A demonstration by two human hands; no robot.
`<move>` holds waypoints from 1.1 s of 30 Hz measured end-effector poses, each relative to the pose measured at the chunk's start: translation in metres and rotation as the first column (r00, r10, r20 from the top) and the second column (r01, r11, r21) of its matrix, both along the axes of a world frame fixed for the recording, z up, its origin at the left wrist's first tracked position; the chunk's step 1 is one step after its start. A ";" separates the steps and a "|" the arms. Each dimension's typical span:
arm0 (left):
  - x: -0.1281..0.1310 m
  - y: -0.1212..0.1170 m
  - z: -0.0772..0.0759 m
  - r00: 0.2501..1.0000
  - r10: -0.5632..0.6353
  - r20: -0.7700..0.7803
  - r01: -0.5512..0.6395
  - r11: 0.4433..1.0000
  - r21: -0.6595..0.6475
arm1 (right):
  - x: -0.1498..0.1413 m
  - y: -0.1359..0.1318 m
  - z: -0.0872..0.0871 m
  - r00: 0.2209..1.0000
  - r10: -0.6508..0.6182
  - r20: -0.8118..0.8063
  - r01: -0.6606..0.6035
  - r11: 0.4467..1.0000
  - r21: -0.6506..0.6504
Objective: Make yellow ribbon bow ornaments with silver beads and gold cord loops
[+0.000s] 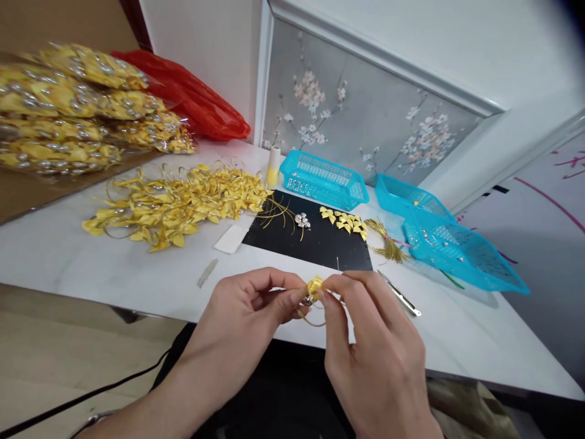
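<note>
Just in front of the table's near edge, both hands meet at a small yellow ribbon flower. My left hand is closed, pinching its left side between thumb and fingertips, where shiny silver beads show below the petals. From the right, my right hand grips the flower with thumb and index finger. A thin needle-like metal tip sticks up by the right fingers; how it is held is hidden. A gold cord loops below the flower between the hands.
Behind the hands, a black mat bears yellow ribbon pieces, silver beads and gold cords. Finished yellow strands pile up left. Blue baskets, a thread spool, a cord bundle and tweezers surround the mat.
</note>
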State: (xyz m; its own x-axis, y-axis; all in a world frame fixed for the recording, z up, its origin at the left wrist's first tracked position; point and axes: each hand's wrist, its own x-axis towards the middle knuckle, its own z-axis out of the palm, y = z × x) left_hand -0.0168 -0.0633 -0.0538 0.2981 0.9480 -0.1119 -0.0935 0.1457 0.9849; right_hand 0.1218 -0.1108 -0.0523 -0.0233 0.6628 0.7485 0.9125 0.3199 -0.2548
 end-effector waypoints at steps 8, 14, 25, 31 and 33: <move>0.004 0.003 -0.005 0.999 0.035 0.011 -0.033 0.995 -0.097 | 0.005 -0.024 0.006 0.986 0.019 -0.165 -0.028 0.998 -0.053; 0.003 0.002 -0.006 1.000 0.027 -0.016 -0.028 0.999 -0.032 | -0.001 -0.020 -0.008 0.994 0.043 -0.099 -0.051 0.996 -0.072; 0.006 0.006 -0.004 1.000 0.023 0.008 -0.022 0.997 -0.067 | 0.006 -0.013 -0.002 1.000 0.023 0.015 -0.023 0.999 -0.047; 0.005 0.004 -0.006 0.997 0.062 -0.052 -0.061 0.998 0.006 | 0.003 -0.011 0.004 0.988 0.089 -0.128 -0.103 0.989 -0.108; 0.004 0.003 -0.008 0.996 0.061 -0.067 -0.058 0.997 0.054 | 0.002 -0.011 0.002 0.990 0.095 -0.102 -0.107 0.987 -0.117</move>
